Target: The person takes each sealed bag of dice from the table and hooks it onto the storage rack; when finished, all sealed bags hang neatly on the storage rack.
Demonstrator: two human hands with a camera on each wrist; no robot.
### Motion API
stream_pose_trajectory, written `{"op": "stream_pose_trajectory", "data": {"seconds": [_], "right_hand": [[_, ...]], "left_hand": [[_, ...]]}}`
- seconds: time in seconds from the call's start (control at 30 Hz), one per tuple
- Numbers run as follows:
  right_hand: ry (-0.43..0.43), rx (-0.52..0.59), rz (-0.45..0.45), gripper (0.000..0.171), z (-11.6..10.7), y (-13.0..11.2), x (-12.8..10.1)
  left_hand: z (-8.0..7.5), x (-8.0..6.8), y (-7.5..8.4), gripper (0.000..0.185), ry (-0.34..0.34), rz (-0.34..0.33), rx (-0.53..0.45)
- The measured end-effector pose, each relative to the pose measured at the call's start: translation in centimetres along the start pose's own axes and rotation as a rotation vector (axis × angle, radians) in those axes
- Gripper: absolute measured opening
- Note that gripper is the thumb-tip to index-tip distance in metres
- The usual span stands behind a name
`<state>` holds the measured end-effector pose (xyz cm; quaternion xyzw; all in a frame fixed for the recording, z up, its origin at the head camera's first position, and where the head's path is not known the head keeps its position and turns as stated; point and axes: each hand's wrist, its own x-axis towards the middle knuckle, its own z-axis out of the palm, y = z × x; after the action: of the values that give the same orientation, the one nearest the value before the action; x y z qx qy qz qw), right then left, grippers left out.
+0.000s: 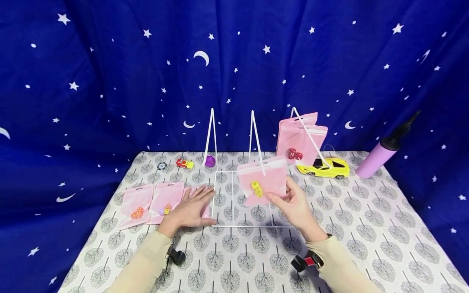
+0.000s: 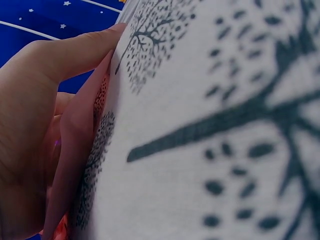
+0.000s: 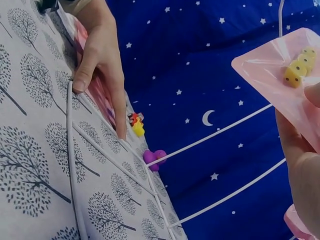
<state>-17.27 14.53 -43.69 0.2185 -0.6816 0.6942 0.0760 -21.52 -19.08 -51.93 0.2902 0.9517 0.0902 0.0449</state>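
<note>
My right hand pinches a pink zip bag with yellow dice in it, thumb in front and fingers behind. The top of this bag is at the front end of the middle prong of a white wire rack. My left hand lies spread over another pink bag, which it mostly covers, its thumb reaching the front left corner of the rack's base. From the rack's right prong hang pink bags, the front one with red dice.
Two pink bags, one with orange dice, the other with small mixed dice, lie at left. Behind are a small toy car, a purple toy and a wheel-like piece. A yellow car and purple pump stand right.
</note>
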Motion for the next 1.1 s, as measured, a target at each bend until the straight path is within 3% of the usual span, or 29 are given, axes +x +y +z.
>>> {"op": "stream_pose_trajectory", "data": {"seconds": [0.2, 0.73, 1.0, 1.1], "right_hand": [[0.031, 0.053, 0.027, 0.04, 0.5, 0.8, 1.2], [0.112, 0.116, 0.121, 0.047, 1.4, 2.3, 5.2], [0.147, 0.235, 0.097, 0.041, 1.9, 3.3, 7.0], [0.156, 0.208, 0.101, 0.038, 1.9, 3.6, 7.7]], "left_hand": [[-0.1, -0.1, 0.1, 0.102, 0.004, 0.003, -0.013], [0.1, 0.0, -0.1, 0.103, 0.0, 0.0, 0.006], [0.1, 0.0, -0.1, 0.103, -0.005, -0.003, 0.011], [0.1, 0.0, -0.1, 0.102, 0.004, 0.002, 0.008]]}}
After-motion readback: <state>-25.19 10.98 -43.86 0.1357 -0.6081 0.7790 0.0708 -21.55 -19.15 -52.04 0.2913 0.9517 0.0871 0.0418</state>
